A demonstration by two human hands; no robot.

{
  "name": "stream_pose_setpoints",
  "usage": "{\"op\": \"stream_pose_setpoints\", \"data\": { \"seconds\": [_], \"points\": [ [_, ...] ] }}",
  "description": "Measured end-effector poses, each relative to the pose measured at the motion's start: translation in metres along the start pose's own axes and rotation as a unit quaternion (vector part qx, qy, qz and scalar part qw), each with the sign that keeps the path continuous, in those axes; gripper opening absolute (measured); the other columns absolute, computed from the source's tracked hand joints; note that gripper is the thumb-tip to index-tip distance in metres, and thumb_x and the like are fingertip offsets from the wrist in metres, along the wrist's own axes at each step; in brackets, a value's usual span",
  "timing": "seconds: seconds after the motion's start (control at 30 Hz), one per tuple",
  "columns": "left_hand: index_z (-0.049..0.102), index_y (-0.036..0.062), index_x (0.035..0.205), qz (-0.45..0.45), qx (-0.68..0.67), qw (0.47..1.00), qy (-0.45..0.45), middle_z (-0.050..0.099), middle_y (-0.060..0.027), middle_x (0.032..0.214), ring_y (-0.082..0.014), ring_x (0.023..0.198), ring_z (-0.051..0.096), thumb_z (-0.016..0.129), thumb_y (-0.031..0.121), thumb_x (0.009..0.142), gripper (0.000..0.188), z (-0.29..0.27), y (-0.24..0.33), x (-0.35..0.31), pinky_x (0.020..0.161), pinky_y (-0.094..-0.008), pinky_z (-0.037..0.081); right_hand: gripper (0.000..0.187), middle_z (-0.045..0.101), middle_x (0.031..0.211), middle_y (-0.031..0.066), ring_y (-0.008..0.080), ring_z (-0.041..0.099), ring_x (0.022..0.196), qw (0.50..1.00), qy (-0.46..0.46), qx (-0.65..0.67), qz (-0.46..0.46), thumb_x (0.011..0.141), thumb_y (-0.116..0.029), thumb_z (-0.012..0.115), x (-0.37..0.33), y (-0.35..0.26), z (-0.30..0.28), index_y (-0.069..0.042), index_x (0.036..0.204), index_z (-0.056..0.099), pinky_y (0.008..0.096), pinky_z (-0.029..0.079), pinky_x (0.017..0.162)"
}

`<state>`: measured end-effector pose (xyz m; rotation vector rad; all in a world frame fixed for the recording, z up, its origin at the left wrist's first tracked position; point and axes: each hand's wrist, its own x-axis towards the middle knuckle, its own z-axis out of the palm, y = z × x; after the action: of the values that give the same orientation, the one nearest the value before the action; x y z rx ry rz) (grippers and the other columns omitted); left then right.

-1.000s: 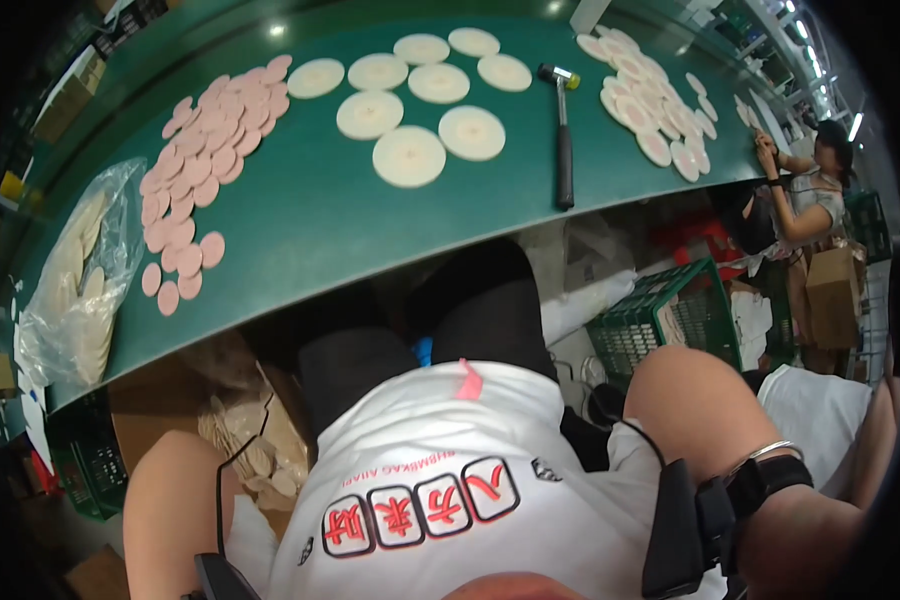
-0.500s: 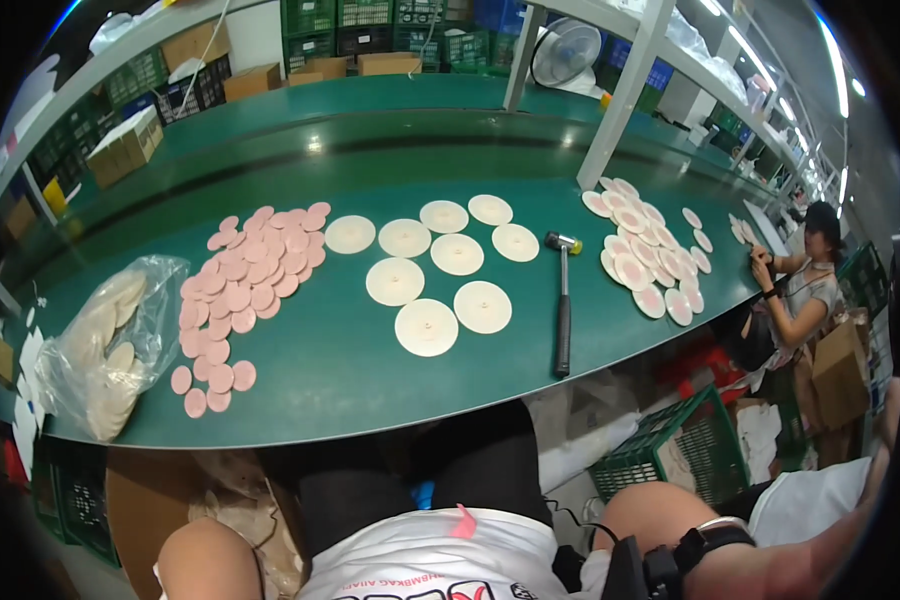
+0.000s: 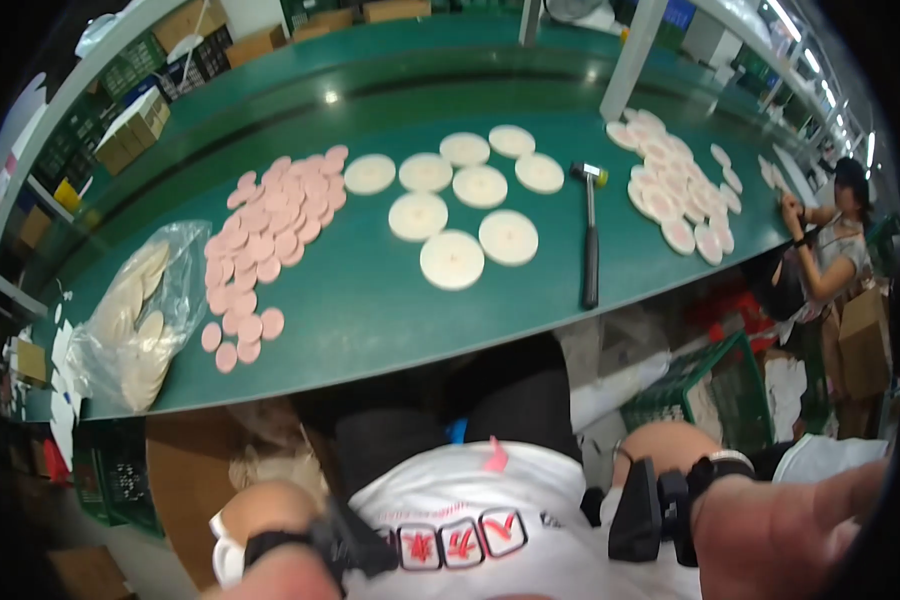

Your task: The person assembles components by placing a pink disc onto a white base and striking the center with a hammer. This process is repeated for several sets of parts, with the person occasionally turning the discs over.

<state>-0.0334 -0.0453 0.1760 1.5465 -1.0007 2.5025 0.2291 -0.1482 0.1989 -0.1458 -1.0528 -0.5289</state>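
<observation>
1. Where the green worktop (image 3: 390, 325) curves across the view, nine large cream discs (image 3: 452, 260) lie flat and singly near its middle, each with a small mark at the centre where clear enough to see.
2. Pink discs (image 3: 275, 215), many, smaller: an overlapping heap left of the cream ones, with a few strays at its near end.
3. Hammer (image 3: 591, 255), one: dark handle, metal head, yellow face on one end; lying right of the cream discs, head away from the person, handle end near the front edge.
4. Pink-centred discs (image 3: 660, 205), pale-rimmed: an overlapping group right of the hammer, several lying apart on its far right.
5. Clear plastic bag (image 3: 100, 360), one: at the left end, with pale flat pieces inside.
6. Left hand (image 3: 285, 577): at the lower edge, cut off and blurred, beside a black wrist device (image 3: 355, 540); whether its fingers are apart or together cannot be told.
7. Right hand (image 3: 770, 530): lower right, blurred, well apart from the worktop pieces; finger state and any contents cannot be told.
8. Below the worktop: cardboard box (image 3: 185, 480), left; green crate (image 3: 685, 380), right.
9. Co-worker (image 3: 835, 240): far right, beside the worktop.
</observation>
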Motion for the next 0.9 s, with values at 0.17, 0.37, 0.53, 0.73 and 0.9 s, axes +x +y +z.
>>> {"op": "stream_pose_setpoints", "data": {
  "seconds": [0.17,0.37,0.53,0.73,0.9],
  "points": [
    [0.059,0.0045,0.134,-0.393,0.203,0.886,-0.136,0.060,-0.0181,0.136,-0.0308,0.123,0.058,0.068,0.025,0.099,0.041,-0.049,-0.016,-0.088,0.111,-0.0474,0.044,0.046,0.073,0.111,0.0195,0.0282,0.069,0.084,0.999,0.052,0.010,-0.001,0.104,-0.038,0.062,0.003,0.002,0.003,0.006,0.113,0.070,0.0460,0.057,0.080],
    [0.055,0.0040,0.146,-0.474,0.224,0.557,-0.644,0.045,-0.0266,0.158,-0.0512,0.144,0.043,0.073,0.049,0.095,0.070,-0.070,-0.080,-0.182,0.118,-0.0572,0.038,0.048,0.072,0.115,0.0229,0.0314,0.067,0.104,0.933,-0.188,-0.067,0.298,0.107,-0.037,0.049,-0.054,0.063,-0.016,0.007,0.119,0.065,0.0436,0.052,0.097],
    [0.055,0.0099,0.149,-0.470,0.203,0.470,-0.719,0.042,-0.0262,0.161,-0.0496,0.149,0.038,0.068,0.056,0.096,0.072,-0.071,-0.091,-0.210,0.121,-0.0624,0.031,0.053,0.055,0.149,0.0267,0.0420,0.052,0.139,0.634,-0.568,-0.346,0.394,0.099,-0.030,0.071,-0.160,0.119,-0.062,-0.001,0.142,0.059,0.0480,0.044,0.115],
    [0.054,0.0141,0.150,-0.504,0.149,0.415,-0.742,0.042,-0.0244,0.161,-0.0443,0.150,0.039,0.069,0.052,0.098,0.066,-0.085,-0.101,-0.195,0.123,-0.0642,0.027,0.067,0.048,0.156,0.0286,0.0430,0.043,0.147,0.534,-0.651,-0.386,0.378,0.098,-0.040,0.072,-0.193,0.157,-0.074,0.000,0.148,0.052,0.0488,0.039,0.120],
    [0.054,0.0126,0.148,-0.491,0.163,0.445,-0.731,0.043,-0.0230,0.160,-0.0415,0.149,0.041,0.068,0.052,0.098,0.065,-0.104,-0.099,-0.197,0.124,-0.0620,0.026,0.069,0.048,0.155,0.0287,0.0431,0.042,0.148,0.510,-0.679,-0.363,0.385,0.098,-0.043,0.071,-0.205,0.177,-0.070,0.000,0.147,0.052,0.0470,0.039,0.121]
  ]
}}
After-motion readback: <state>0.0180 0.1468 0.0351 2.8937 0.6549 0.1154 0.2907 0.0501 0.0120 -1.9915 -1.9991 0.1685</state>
